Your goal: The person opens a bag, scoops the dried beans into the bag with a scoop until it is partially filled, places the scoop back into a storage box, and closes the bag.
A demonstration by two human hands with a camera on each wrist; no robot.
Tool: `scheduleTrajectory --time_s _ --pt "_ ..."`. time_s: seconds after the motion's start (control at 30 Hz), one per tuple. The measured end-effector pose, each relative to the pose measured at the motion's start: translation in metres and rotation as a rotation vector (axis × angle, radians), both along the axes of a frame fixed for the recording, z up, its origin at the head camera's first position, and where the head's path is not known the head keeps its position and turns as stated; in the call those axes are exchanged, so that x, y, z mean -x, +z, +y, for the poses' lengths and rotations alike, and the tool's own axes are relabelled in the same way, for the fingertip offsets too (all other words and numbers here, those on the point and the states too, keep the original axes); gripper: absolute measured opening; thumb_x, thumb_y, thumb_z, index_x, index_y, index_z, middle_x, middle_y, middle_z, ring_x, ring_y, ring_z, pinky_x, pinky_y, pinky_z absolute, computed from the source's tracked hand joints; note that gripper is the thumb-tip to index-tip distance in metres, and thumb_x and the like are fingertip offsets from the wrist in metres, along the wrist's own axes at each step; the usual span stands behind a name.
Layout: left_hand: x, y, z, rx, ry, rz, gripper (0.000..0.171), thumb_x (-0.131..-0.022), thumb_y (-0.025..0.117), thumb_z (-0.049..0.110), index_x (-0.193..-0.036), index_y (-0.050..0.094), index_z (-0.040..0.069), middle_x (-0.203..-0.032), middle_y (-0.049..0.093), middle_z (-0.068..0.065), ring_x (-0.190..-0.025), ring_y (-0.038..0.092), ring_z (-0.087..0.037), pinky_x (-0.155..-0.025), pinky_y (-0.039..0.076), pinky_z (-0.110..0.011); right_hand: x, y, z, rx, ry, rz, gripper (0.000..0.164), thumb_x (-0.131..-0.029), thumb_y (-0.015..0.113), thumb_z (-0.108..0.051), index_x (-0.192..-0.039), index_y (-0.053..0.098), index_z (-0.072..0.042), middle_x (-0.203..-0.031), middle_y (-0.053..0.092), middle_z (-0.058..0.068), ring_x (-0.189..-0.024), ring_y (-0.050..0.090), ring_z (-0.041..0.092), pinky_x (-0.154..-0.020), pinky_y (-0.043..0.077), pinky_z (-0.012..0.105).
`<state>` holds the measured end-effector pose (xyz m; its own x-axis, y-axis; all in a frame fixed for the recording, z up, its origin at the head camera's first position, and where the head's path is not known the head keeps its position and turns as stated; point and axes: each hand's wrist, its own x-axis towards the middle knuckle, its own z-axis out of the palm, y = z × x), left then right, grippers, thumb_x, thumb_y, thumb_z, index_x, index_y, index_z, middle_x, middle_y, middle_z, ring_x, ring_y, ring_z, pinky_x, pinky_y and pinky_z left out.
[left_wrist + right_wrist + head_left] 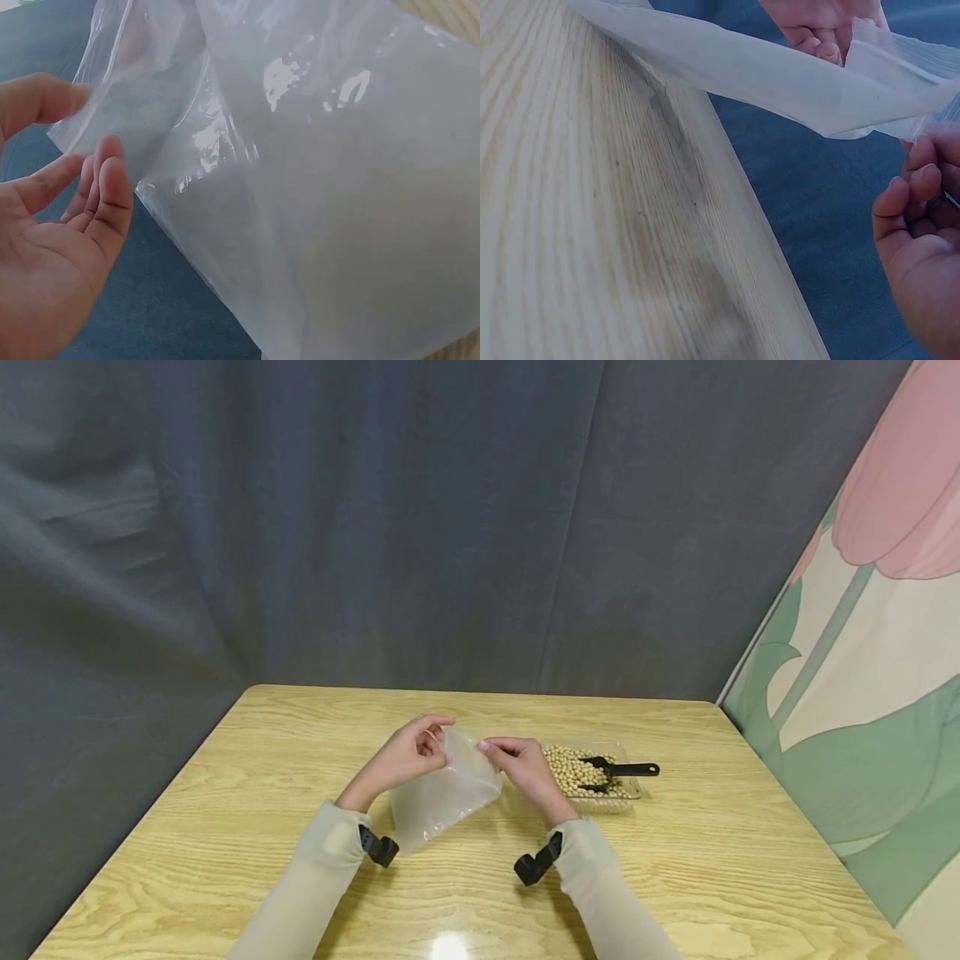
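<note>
A translucent plastic bag [446,793] hangs between both hands above the table, its mouth end up, with a narrow strip along the mouth in the right wrist view. At the bag's left top edge is my left hand [401,756], thumb and index finger spread apart, the other fingers bent inward. In the left wrist view the fingertips of the left hand [60,247] lie right at the bag's edge. My right hand [525,768] pinches the right top edge between thumb and index finger. The right wrist view shows this hand [926,247] with its other fingers curled.
Just right of the right hand, a clear plastic container [600,806] holds many pale yellow beans [566,768]. A black scoop [633,769] lies in them, handle pointing right. The wooden table [225,827] ends at a dark curtain [420,527].
</note>
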<state>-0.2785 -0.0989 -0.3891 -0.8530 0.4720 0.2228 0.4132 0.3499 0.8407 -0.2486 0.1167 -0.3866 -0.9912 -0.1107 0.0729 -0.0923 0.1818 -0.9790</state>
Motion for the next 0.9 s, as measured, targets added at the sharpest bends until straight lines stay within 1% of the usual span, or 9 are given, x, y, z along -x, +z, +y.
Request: scheduleTrajectory --time_s 0.13,0.2,0.37,0.43,0.53,0.67,0.73,0.83,0.9 --pt "-0.0006 0.0006 0.0013 0.041 0.011 0.033 0.048 -0.082 0.069 0.006 -0.128 0.056 0.004 -0.11 0.046 -0.014 -0.078 0.055 -0.013 -0.072 0.048 -0.023 0.0006 -0.0007 -0.0005 0.006 0.015 0.004 0.024 -0.092 0.064 -0.012 -0.103 0.071 0.008 -0.083 0.069 0.004 -0.073 0.055 0.011 -0.072 0.047 0.034" --pt "-0.0008 0.0011 0.0018 0.055 0.014 0.029 0.045 -0.081 0.069 0.005 -0.124 0.056 0.004 -0.111 0.041 -0.015 -0.077 0.054 -0.013 -0.072 0.047 -0.023 0.0008 -0.0012 -0.0003 0.006 0.025 0.008 0.024 -0.092 0.063 -0.012 -0.103 0.071 0.008 -0.086 0.07 0.007 -0.074 0.056 0.011 -0.072 0.048 0.033" --pt "-0.002 0.003 0.0044 0.108 0.01 0.001 0.037 -0.078 0.071 0.006 -0.113 0.057 0.006 -0.104 0.036 -0.013 -0.075 0.049 -0.015 -0.07 0.043 -0.025 0.0005 -0.0018 -0.0006 -0.003 0.058 0.007 0.025 -0.093 0.062 -0.013 -0.105 0.071 0.007 -0.099 0.071 0.018 -0.078 0.059 0.012 -0.075 0.05 0.034" --pt "-0.0027 0.0035 0.0057 0.129 0.013 0.0 0.034 -0.078 0.072 0.008 -0.11 0.059 0.006 -0.103 0.036 -0.012 -0.075 0.047 -0.015 -0.069 0.042 -0.025 0.0001 -0.0016 -0.0011 -0.012 0.062 0.003 0.026 -0.093 0.062 -0.014 -0.105 0.071 0.007 -0.101 0.071 0.019 -0.079 0.059 0.012 -0.075 0.05 0.033" --pt "-0.0028 0.0031 0.0074 0.139 0.021 0.027 0.03 -0.079 0.074 0.01 -0.106 0.062 0.007 -0.106 0.036 -0.012 -0.073 0.047 -0.014 -0.067 0.042 -0.024 -0.0009 -0.0012 -0.002 -0.037 0.058 0.008 0.025 -0.093 0.062 -0.015 -0.105 0.071 0.006 -0.101 0.071 0.018 -0.079 0.059 0.01 -0.076 0.049 0.033" --pt "-0.0015 0.0018 0.0083 0.142 0.042 0.092 0.023 -0.081 0.075 0.013 -0.1 0.065 0.008 -0.113 0.042 -0.01 -0.069 0.048 -0.012 -0.064 0.043 -0.023 -0.002 -0.0009 -0.0031 -0.049 0.07 0.011 0.025 -0.093 0.062 -0.015 -0.105 0.071 0.006 -0.101 0.071 0.017 -0.078 0.058 0.01 -0.077 0.05 0.036" --pt "-0.0014 0.0022 0.008 0.14 0.041 0.103 0.022 -0.082 0.075 0.015 -0.101 0.065 0.01 -0.107 0.05 -0.008 -0.067 0.048 -0.012 -0.061 0.043 -0.023 -0.0019 -0.0012 -0.0031 -0.044 0.082 0.007 0.026 -0.093 0.062 -0.015 -0.105 0.071 0.006 -0.1 0.071 0.016 -0.078 0.059 0.01 -0.077 0.05 0.036" --pt "-0.0025 0.0045 0.0069 0.127 0.005 0.073 0.025 -0.085 0.072 0.015 -0.108 0.065 0.011 -0.092 0.059 -0.005 -0.064 0.048 -0.013 -0.057 0.042 -0.025 -0.0025 0.0 -0.0031 -0.03 0.093 0.0 0.026 -0.094 0.061 -0.014 -0.105 0.071 0.007 -0.098 0.071 0.014 -0.078 0.059 0.01 -0.076 0.05 0.033" --pt "-0.0029 0.0051 0.0061 0.108 -0.031 0.039 0.031 -0.086 0.071 0.014 -0.115 0.063 0.01 -0.083 0.059 -0.006 -0.062 0.046 -0.013 -0.055 0.041 -0.024 -0.0025 0.001 -0.0028 -0.029 0.091 -0.009 0.026 -0.094 0.06 -0.014 -0.105 0.071 0.007 -0.096 0.071 0.013 -0.078 0.059 0.011 -0.075 0.049 0.03"
